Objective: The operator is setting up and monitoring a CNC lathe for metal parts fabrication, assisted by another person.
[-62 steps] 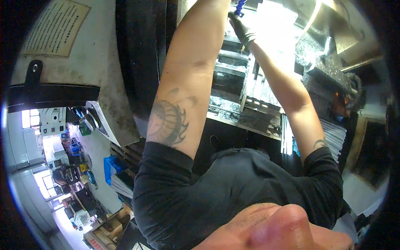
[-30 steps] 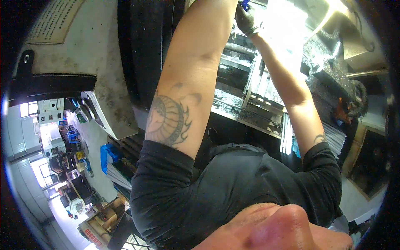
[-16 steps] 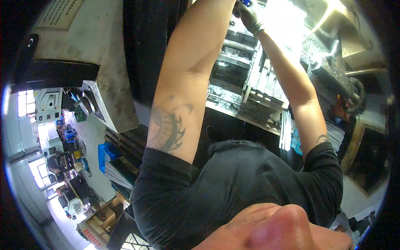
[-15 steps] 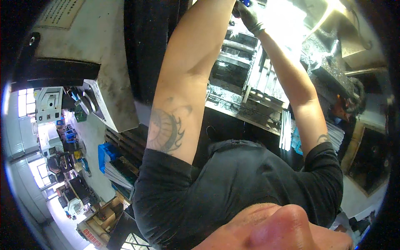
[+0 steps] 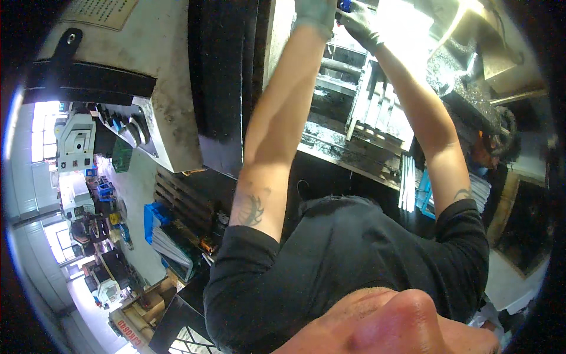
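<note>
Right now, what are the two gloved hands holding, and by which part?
Both hands, left and right, close on a small blue object at the picture's top edge. What it is and which part they grip cannot be told.

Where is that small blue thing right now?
In the head view, the blue object sits at the top edge, between the gloved left hand and right hand, inside the machine.
</note>
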Demonstrator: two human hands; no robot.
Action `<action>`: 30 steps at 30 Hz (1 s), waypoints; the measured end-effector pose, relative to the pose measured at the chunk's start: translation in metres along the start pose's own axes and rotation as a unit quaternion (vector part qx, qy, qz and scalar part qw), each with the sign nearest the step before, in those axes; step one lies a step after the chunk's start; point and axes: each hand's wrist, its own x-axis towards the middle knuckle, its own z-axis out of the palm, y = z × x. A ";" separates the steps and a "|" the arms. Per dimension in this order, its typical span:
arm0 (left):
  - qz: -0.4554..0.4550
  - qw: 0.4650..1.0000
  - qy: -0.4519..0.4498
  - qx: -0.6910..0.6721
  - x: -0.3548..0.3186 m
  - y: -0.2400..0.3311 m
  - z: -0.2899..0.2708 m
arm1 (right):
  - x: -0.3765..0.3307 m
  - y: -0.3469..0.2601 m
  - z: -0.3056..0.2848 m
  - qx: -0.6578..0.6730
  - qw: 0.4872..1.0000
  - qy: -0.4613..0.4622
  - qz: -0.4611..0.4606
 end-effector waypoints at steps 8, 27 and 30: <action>0.009 0.990 -0.003 0.143 -0.190 0.058 -0.046 | -0.024 -0.062 -0.048 -0.228 0.973 0.020 0.010; -0.086 0.941 0.133 0.300 -0.369 0.193 -0.197 | 0.188 -0.044 -0.022 -0.556 0.827 -0.085 -0.024; -0.123 0.907 0.182 0.359 -0.401 0.189 -0.224 | 0.201 -0.038 -0.019 -0.561 0.818 -0.125 0.013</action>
